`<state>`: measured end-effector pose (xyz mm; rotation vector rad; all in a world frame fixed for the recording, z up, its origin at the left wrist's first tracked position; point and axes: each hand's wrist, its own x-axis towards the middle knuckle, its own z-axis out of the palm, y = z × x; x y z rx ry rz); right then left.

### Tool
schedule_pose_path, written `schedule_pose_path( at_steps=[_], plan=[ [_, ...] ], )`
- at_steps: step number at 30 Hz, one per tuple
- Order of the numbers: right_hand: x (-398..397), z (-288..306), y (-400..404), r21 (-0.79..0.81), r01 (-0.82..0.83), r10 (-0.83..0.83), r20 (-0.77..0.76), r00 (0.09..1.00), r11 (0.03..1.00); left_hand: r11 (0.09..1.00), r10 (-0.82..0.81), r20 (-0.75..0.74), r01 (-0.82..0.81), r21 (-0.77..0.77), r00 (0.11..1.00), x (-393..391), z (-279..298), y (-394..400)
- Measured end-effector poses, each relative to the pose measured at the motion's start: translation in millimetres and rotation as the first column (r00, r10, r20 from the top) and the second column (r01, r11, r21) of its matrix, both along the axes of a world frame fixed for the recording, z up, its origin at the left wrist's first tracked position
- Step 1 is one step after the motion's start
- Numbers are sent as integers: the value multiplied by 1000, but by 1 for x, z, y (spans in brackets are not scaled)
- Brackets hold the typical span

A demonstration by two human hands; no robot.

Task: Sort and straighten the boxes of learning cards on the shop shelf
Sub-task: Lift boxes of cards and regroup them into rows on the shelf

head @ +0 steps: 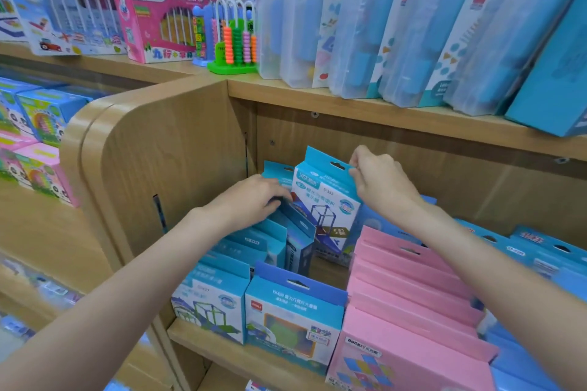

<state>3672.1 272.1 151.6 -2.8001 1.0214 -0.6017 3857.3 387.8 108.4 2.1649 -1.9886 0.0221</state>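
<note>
On the middle shelf [222, 341] stand rows of card boxes. My right hand [379, 181] pinches the hang tab of a blue-and-white box [324, 200], raised and tilted above the second row. My left hand [251, 200] rests with curled fingers on the tops of the blue boxes [254, 241] in the left row, right beside the raised box. A blue box with a green picture [295, 317] stands at the front of the second row, with bare shelf behind it. A row of pink boxes [409, 301] fills the third column.
More blue boxes [533, 254] run along the right. The wooden side panel [165, 165] closes the shelf on the left. The upper shelf [397, 111] carries clear plastic cases [359, 28], an abacus toy [236, 41] and larger toy boxes [158, 25].
</note>
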Motion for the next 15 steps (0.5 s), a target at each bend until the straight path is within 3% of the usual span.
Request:
schedule_pose_path(
  at_steps=[4,8,12,15],
  plan=[
    [13,-6,-1,6,-12,12,-115,993,1000,997,83,65,-83,-4,994,13,4,1],
    [21,-7,-2,14,-28,31,-206,978,999,984,179,223,-174,-44,958,22,4,12],
    [27,-4,-3,20,-47,51,-290,956,999,978,164,428,-89,-188,889,25,3,29],
    [36,-7,-5,42,-67,76,-270,960,997,964,242,399,-174,-199,884,26,-1,30]
  ],
)
